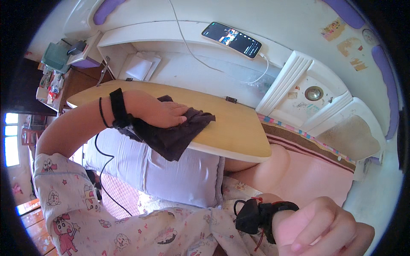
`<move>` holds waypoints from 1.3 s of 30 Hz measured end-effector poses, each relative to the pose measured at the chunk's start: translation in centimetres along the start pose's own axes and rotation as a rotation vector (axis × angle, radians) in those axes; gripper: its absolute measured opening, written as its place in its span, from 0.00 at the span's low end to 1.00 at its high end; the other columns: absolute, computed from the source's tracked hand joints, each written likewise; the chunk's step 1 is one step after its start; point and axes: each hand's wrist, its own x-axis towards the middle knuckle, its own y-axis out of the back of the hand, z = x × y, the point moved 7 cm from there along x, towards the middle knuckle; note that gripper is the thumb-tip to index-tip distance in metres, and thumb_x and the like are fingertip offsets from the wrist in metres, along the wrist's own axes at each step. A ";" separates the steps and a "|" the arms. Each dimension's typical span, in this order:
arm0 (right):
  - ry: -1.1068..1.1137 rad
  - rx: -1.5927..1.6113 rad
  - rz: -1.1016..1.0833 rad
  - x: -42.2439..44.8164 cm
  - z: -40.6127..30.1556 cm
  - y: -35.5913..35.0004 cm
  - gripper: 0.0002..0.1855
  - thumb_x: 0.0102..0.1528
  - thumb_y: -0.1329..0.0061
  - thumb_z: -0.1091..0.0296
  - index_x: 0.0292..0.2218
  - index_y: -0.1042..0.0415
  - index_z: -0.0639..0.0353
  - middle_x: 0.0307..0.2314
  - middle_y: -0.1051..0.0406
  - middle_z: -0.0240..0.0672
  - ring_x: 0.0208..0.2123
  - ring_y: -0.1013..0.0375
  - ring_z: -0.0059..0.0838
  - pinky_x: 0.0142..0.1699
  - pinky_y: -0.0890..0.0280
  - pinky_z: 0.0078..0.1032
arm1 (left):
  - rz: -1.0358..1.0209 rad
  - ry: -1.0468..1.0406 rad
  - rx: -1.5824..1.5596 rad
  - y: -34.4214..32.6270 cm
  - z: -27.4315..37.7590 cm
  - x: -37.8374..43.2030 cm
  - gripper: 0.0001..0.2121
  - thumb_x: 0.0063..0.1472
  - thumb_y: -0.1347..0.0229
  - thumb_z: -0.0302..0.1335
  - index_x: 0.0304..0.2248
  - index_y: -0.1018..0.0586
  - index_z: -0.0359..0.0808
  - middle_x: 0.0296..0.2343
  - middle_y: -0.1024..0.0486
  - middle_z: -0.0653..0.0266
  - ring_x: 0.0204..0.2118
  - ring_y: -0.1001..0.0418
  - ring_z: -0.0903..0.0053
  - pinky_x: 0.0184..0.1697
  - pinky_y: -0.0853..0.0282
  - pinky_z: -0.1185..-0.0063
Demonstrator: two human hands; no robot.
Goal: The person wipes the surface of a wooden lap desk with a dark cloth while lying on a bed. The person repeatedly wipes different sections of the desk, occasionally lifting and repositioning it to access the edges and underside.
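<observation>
My left hand (157, 110) lies palm down on a dark brown cloth (179, 137), fingers pointing right. The cloth is bunched between the hand and a yellow-topped fold-down panel (238, 128); part of it drapes over the panel's front edge. Hinges join the panel's back edge to a white headboard cabinet (198, 68). At the lower right, my right hand (320, 227) is raised apart from the panel, its fingers curled in with nothing visible in them. Black straps circle both wrists.
A phone (232, 40) with a lit screen rests on the cabinet's upper ledge, a white charging cable (266, 64) plugged into it. Papers (142, 67) stand in the open compartment. Below the panel lie a grey pillow (185, 179) and a black cord (102, 179).
</observation>
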 end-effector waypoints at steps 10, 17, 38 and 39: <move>0.210 0.244 -0.166 -3.0 -1.0 -1.6 0.23 0.49 0.35 0.48 0.34 0.31 0.52 0.28 0.29 0.42 0.28 0.39 0.33 0.30 0.46 0.26 | 0.342 -0.107 0.077 -0.7 3.1 -5.7 0.24 0.74 0.63 0.37 0.56 0.36 0.22 0.55 0.34 0.39 0.57 0.34 0.51 0.63 0.41 0.68; 0.357 0.012 -0.086 -5.1 -0.7 -3.3 0.16 0.54 0.40 0.57 0.36 0.29 0.58 0.33 0.31 0.39 0.27 0.35 0.33 0.29 0.41 0.29 | 1.051 -0.069 0.102 -2.5 4.2 -7.4 0.13 0.66 0.54 0.31 0.38 0.25 0.28 0.35 0.24 0.47 0.40 0.25 0.53 0.46 0.30 0.63; -0.126 -1.147 -0.009 -5.4 16.7 0.4 0.12 0.62 0.51 0.64 0.37 0.25 0.66 0.34 0.25 0.44 0.40 0.27 0.45 0.47 0.34 0.36 | 1.528 -0.522 -0.160 -5.2 11.0 -9.8 0.06 0.57 0.44 0.24 0.34 0.21 0.31 0.29 0.22 0.57 0.32 0.25 0.60 0.39 0.29 0.67; -0.131 -1.227 -0.015 -4.9 16.5 -0.1 0.12 0.62 0.50 0.64 0.34 0.26 0.65 0.32 0.26 0.44 0.38 0.28 0.46 0.45 0.35 0.37 | 1.437 -0.523 -0.184 -5.1 10.7 -10.3 0.06 0.57 0.43 0.24 0.34 0.21 0.31 0.28 0.22 0.58 0.32 0.25 0.60 0.37 0.30 0.67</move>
